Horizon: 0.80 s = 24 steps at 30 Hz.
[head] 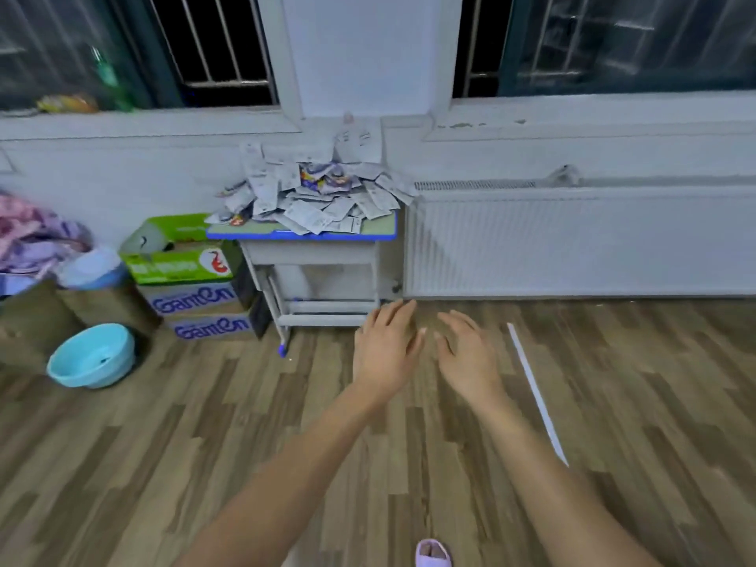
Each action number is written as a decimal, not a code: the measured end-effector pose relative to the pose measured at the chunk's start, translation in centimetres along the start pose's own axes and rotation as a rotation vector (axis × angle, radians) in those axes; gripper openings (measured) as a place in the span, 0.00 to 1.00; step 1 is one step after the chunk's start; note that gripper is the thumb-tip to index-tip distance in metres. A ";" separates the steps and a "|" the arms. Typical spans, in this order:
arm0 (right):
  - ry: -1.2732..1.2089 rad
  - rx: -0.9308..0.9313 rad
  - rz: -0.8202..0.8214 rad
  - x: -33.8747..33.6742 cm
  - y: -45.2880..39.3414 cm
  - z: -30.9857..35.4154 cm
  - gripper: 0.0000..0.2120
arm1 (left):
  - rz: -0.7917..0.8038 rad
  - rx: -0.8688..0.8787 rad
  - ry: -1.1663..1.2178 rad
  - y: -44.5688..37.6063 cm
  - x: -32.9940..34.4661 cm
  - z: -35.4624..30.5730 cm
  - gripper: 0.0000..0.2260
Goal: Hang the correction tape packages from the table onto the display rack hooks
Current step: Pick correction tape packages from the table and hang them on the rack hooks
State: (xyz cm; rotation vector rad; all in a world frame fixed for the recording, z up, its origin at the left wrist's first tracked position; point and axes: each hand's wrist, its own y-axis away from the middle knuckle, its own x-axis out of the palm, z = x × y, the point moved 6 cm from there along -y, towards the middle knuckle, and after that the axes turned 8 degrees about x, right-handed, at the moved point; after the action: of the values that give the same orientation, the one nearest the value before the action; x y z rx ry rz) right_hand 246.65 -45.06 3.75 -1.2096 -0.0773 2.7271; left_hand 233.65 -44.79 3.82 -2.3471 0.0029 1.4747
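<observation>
A heap of correction tape packages (315, 194), mostly white cards with a few purple ones, covers the small blue-edged table (380, 233) against the far wall. My left hand (386, 349) and my right hand (466, 354) are stretched out in front of me over the wooden floor, well short of the table. Both have straight, spread fingers and hold nothing. No display rack or hooks show in this view.
Stacked cardboard boxes (192, 296) stand left of the table, with a light blue basin (92, 356) on the floor before them. A white radiator (572, 239) runs along the wall at right. A thin white strip (536, 392) lies on the floor. A slipper (433, 554) shows below.
</observation>
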 end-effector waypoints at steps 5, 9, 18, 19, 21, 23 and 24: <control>0.006 -0.036 0.056 4.0 -9.3 2.3 0.18 | -0.013 -0.113 -0.001 -7.5 0.4 5.4 0.21; 0.034 -0.085 0.116 7.9 -16.1 4.4 0.18 | -0.022 -0.195 -0.037 -12.2 0.3 10.5 0.22; -0.003 -0.102 0.255 20.6 -28.6 10.3 0.16 | 0.009 -0.344 -0.080 -20.9 0.1 25.8 0.26; 0.003 -0.094 0.257 21.9 -30.0 10.9 0.16 | 0.031 -0.358 -0.082 -22.2 0.1 27.7 0.27; 0.023 -0.058 0.270 24.3 -32.8 11.9 0.16 | 0.076 -0.388 -0.090 -24.6 0.1 31.3 0.28; 0.045 -0.027 0.277 26.4 -35.1 12.5 0.17 | 0.117 -0.375 -0.116 -26.8 0.1 34.4 0.29; 0.062 -0.013 0.283 27.4 -36.2 12.6 0.17 | 0.139 -0.368 -0.132 -27.8 0.1 35.8 0.29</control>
State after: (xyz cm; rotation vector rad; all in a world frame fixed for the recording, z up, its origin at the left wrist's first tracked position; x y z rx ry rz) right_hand 223.61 -4.61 -3.85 -1.4045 0.0912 2.9263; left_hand 207.91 -7.86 -1.65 -2.5701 -0.1548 1.8288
